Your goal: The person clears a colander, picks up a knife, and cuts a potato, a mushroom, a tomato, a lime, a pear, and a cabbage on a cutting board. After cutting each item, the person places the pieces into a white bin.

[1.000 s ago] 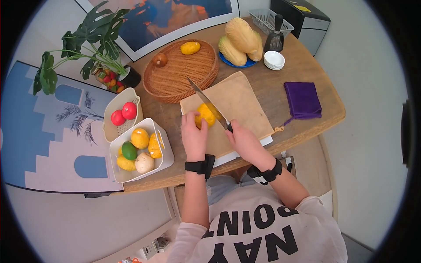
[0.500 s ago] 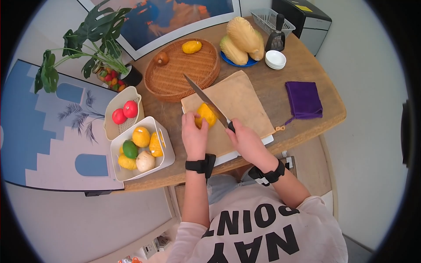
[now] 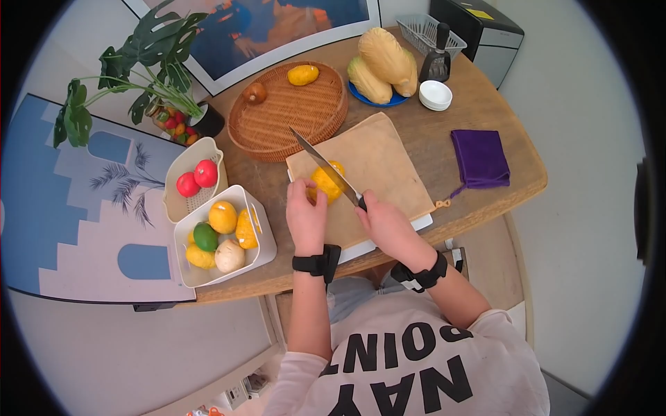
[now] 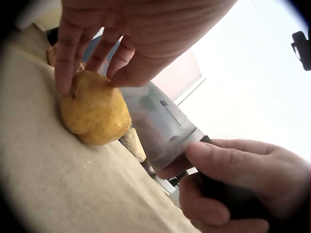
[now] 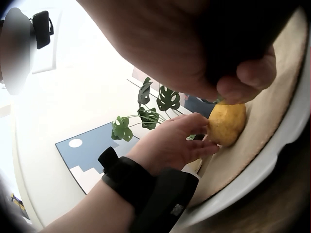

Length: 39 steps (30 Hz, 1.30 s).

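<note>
Head view: knife blade (image 3: pixel 311 151) covers part of the potato (image 3: pixel 322 186), left hand (image 3: pixel 306 220) hides its left end. Can't tell if blade touches. Handle (image 3: pixel 362 202) mostly buried in right hand (image 3: pixel 390 220). White base (image 3: pixel 357 250) mostly under brown board (image 3: pixel 388 177). Framed picture (image 3: pixel 277 31) cut by top edge. Left wrist: blade print (image 4: pixel 170 112) unreadable, too small. Right wrist: right hand blocks the blade.

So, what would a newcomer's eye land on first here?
Likely the big knife in the right hand, its blade close to the yellow potato that the left hand grips on the tan board. Next, perhaps, the purple pouch on the table's right side and the leafy plant at back left.
</note>
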{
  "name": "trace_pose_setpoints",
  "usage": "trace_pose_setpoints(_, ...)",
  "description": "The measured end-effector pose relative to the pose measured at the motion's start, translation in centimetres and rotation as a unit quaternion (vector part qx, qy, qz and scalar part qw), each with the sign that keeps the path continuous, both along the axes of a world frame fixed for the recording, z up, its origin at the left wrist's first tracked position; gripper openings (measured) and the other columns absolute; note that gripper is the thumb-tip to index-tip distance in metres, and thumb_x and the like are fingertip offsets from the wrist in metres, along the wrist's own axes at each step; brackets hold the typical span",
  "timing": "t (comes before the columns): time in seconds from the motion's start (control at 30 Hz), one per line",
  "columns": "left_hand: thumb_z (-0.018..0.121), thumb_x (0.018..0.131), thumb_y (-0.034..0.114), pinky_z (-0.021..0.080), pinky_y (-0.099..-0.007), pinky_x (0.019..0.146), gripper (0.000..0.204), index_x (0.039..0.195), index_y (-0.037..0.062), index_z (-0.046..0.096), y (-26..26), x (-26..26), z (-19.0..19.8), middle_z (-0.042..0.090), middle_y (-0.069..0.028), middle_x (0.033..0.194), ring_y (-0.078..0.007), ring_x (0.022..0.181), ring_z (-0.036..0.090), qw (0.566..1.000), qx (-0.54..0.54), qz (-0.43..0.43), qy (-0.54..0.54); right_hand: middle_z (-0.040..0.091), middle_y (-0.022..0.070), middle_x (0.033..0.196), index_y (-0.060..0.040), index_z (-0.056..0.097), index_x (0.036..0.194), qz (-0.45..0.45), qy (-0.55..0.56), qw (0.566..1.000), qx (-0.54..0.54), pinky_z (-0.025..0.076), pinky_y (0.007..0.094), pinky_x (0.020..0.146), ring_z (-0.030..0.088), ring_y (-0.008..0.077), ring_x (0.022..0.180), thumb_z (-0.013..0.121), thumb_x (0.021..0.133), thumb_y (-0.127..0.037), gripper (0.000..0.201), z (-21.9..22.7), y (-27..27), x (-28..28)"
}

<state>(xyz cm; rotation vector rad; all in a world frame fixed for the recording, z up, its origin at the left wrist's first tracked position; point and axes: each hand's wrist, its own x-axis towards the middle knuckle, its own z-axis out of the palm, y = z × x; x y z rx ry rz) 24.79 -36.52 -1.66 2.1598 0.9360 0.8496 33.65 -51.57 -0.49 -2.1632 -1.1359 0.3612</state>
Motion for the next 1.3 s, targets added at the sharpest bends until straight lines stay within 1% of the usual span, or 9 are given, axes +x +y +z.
trace_pose_setpoints(0.13, 0.067, 0.084, 0.002, 0.05, -0.0378, 0.067, 0.017, 0.099, 0.0029, 0.059, -0.3, -0.2, 0.1, 0.058, -0.0128, 0.094, -0.0263, 0.07, 0.06, 1.0, -0.01, 0.0, -0.003, 0.064, 0.0245, 0.071, 0.0007, 0.046, 0.102, 0.001, 0.008, 1.0, -0.006, 0.05, 0.0544, 0.06, 0.065, 0.045, 0.07, 0.056, 0.1, -0.021, 0.024, -0.1, -0.1, 0.2)
trace_pose_setpoints(0.33, 0.067, 0.085, 0.003, 0.051, -0.0378, 0.066, 0.016, 0.099, 0.0032, 0.059, -0.2, -0.3, 0.0, 0.059, -0.0126, 0.094, -0.0255, 0.069, 0.06, 1.0, -0.008, 0.003, -0.006, 0.064, 0.0235, 0.071, 0.0005, 0.046, 0.101, -0.007, 0.006, 0.999, 0.05, 0.051, 0.0544, 0.061, 0.064, 0.0453, 0.069, 0.055, 0.1, -0.02, 0.023, 1.1, -0.5, -0.5)
trace_pose_setpoints(0.43, 0.068, 0.085, 0.003, 0.051, -0.038, 0.066, 0.016, 0.098, 0.0029, 0.059, -0.2, -0.1, 0.1, 0.059, -0.0127, 0.092, -0.0256, 0.068, 0.06, 1.0, -0.015, 0.009, 0.001, 0.063, 0.0263, 0.072, 0.0008, 0.045, 0.102, 0.006, -0.016, 1.0, 0.012, 0.048, 0.0548, 0.062, 0.063, 0.0471, 0.071, 0.057, 0.1, -0.021, 0.025, -0.4, -0.1, -0.1)
trace_pose_setpoints(0.73, 0.068, 0.085, 0.004, 0.05, -0.0389, 0.065, 0.015, 0.095, 0.002, 0.057, -0.3, -0.1, 0.0, 0.059, -0.013, 0.091, -0.0263, 0.067, 0.06, 1.0, -0.002, 0.014, 0.012, 0.063, 0.0258, 0.071, 0.0012, 0.045, 0.102, 0.0, -0.001, 1.0, 0.023, 0.048, 0.055, 0.061, 0.063, 0.0467, 0.07, 0.057, 0.099, -0.02, 0.025, -0.6, -0.1, 0.1)
trace_pose_setpoints(0.83, 0.068, 0.085, 0.004, 0.05, -0.039, 0.065, 0.014, 0.094, 0.0019, 0.057, -0.2, -0.2, 0.1, 0.058, -0.013, 0.091, -0.0264, 0.067, 0.06, 1.0, -0.009, 0.011, 0.009, 0.063, 0.0256, 0.07, 0.0002, 0.045, 0.102, -0.008, 0.008, 1.0, -0.011, 0.049, 0.0548, 0.061, 0.063, 0.0462, 0.07, 0.057, 0.099, -0.021, 0.025, 0.4, -0.1, 0.1)
trace_pose_setpoints(0.93, 0.068, 0.086, 0.004, 0.051, -0.0383, 0.064, 0.013, 0.094, 0.0019, 0.057, -0.1, -0.4, -0.1, 0.06, -0.0128, 0.09, -0.0252, 0.067, 0.061, 1.0, -0.004, 0.011, 0.01, 0.063, 0.0251, 0.07, -0.0008, 0.045, 0.103, -0.007, 0.005, 0.999, 0.035, 0.049, 0.0545, 0.061, 0.063, 0.0459, 0.069, 0.058, 0.099, -0.022, 0.025, 0.1, -0.2, -0.4)
trace_pose_setpoints(1.1, 0.068, 0.087, 0.006, 0.052, -0.0367, 0.063, 0.011, 0.093, 0.0019, 0.059, 0.1, -0.2, -0.6, 0.063, -0.0121, 0.089, -0.023, 0.065, 0.064, 1.0, 0.013, 0.016, -0.004, 0.063, 0.024, 0.07, -0.002, 0.045, 0.104, 0.002, -0.015, 0.999, 0.034, 0.049, 0.0535, 0.059, 0.063, 0.0451, 0.068, 0.058, 0.099, -0.022, 0.024, -0.8, -0.3, -0.5)
trace_pose_setpoints(1.23, 0.067, 0.086, 0.003, 0.051, -0.0379, 0.066, 0.012, 0.093, 0.0016, 0.058, -0.3, -0.3, -0.1, 0.057, -0.0129, 0.092, -0.0252, 0.068, 0.061, 1.0, -0.015, 0.02, -0.004, 0.063, 0.0238, 0.07, -0.0013, 0.045, 0.102, 0.001, -0.008, 0.999, 0.042, 0.049, 0.0528, 0.058, 0.064, 0.0446, 0.068, 0.058, 0.099, -0.021, 0.024, 1.1, -0.5, -0.9)
trace_pose_setpoints(1.3, 0.067, 0.086, 0.004, 0.051, -0.0379, 0.066, 0.011, 0.092, 0.0018, 0.058, -0.3, -0.2, 0.0, 0.057, -0.0129, 0.091, -0.0252, 0.068, 0.061, 1.0, -0.009, 0.021, -0.002, 0.063, 0.0237, 0.07, -0.0006, 0.045, 0.102, 0.007, -0.032, 0.999, 0.024, 0.05, 0.0527, 0.058, 0.064, 0.0445, 0.068, 0.058, 0.099, -0.02, 0.024, -0.6, -0.1, -0.6)
